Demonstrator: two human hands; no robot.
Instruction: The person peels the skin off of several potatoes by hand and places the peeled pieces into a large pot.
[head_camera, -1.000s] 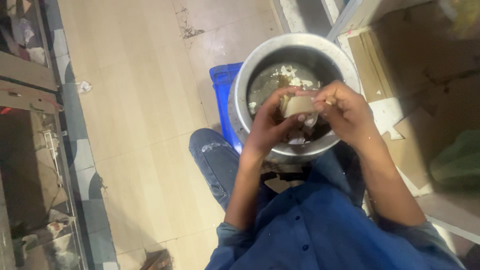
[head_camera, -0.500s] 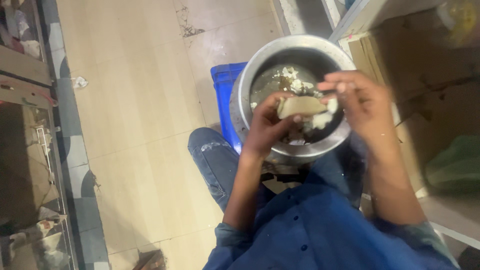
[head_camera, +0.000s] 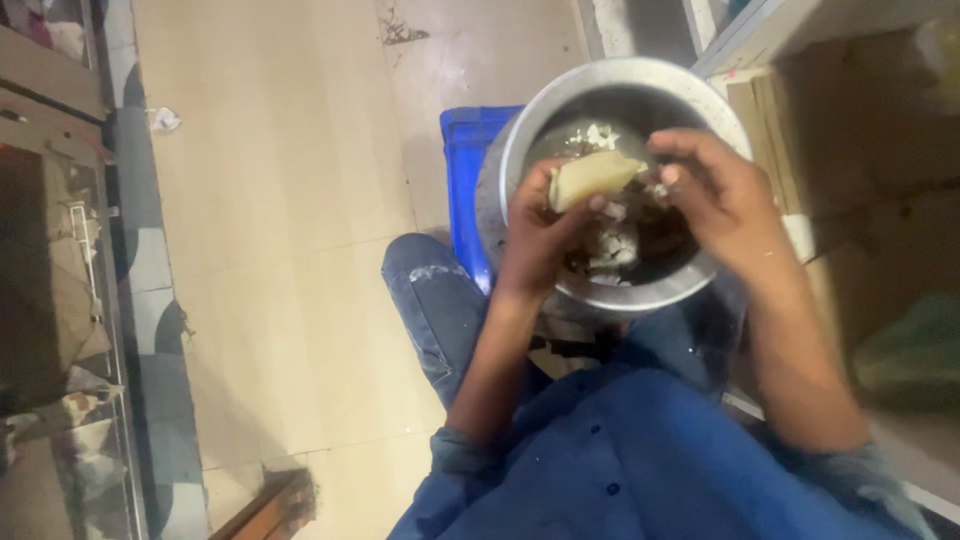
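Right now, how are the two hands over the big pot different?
The left hand grips a pale yellowish piece, while the right hand only touches its end with its fingertips. The left hand is curled around it; the right hand is spread flatter. Both hover over the metal pot.

The metal pot (head_camera: 520, 150) is set on the crate (head_camera: 465, 160), which projects to its left. Both hands are held over the pot: the left hand (head_camera: 540, 235) with the peeled piece (head_camera: 592, 175) at its left side, the right hand (head_camera: 725, 205) at its right. Scraps (head_camera: 620, 240) are contained in the pot; the shelf unit (head_camera: 860, 150) is placed to its right.
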